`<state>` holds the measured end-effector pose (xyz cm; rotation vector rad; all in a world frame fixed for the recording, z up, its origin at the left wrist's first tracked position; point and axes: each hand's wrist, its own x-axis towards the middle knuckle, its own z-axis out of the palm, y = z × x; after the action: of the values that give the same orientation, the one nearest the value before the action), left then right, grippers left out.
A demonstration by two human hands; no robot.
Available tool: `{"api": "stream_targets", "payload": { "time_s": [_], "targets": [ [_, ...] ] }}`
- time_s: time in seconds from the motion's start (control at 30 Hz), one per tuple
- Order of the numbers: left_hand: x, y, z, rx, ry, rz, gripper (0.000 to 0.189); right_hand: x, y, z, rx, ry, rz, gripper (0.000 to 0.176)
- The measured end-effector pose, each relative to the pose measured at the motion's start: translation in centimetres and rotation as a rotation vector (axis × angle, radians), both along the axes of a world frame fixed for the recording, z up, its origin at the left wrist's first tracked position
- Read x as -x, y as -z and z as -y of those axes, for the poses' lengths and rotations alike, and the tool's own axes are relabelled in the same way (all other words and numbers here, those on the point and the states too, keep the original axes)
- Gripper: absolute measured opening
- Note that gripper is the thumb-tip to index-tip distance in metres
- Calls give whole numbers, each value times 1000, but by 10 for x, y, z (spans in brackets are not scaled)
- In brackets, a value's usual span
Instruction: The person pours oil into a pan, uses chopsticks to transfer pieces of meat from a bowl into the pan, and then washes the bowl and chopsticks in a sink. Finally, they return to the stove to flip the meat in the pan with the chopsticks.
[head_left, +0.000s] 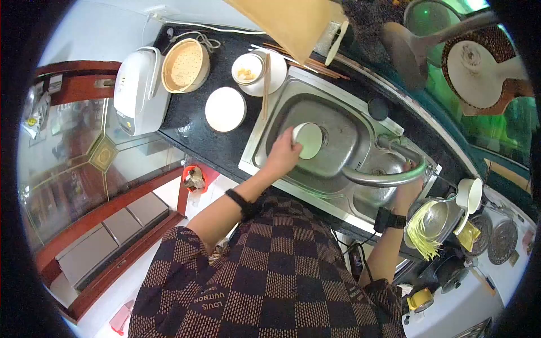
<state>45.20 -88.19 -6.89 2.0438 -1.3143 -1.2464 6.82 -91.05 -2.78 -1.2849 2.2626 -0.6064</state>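
My left hand (283, 151) is closed on the rim of a small bowl (310, 141), pale green on its visible face. It holds the bowl tilted above the larger basin of the steel sink (349, 132), near the drain. Over the smaller basin, my right hand (410, 185) is at the curved metal faucet (389, 178). The spout covers part of that hand, and I cannot make out how its fingers lie. No water stream is visible from the spout.
Left of the sink are a white bowl (225, 109), a bowl of food (247, 68) on a plate, chopsticks (266, 84), a tan strainer basket (185, 66) and a rice cooker (135, 93). Shredded greens (420, 234) hang over a strainer at right, beside a white ladle (469, 194).
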Motion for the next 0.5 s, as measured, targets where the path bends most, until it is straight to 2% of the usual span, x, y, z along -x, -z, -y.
{"api": "stream_targets", "payload": {
  "time_s": [0.2, 0.3, 0.37, 0.43, 0.5],
  "targets": [
    [-98, -28, -12, 158, -232, -75, 52, -4, 3, -8, 22, -40, -113, 42],
    [-166, -35, -21, 306, -366, 152, 47, -7, 8, -22, 40, -4, -153, 38],
    [-200, -53, -30, 273, -522, 147, 46, -6, 10, -26, 33, 27, -155, 34],
    [-223, -71, -34, 169, -759, -132, 45, -5, 8, -28, 52, 21, -116, 32],
    [-250, -58, -41, 149, -869, -317, 47, 5, 19, -30, 78, 9, -30, 32]
  ]
}}
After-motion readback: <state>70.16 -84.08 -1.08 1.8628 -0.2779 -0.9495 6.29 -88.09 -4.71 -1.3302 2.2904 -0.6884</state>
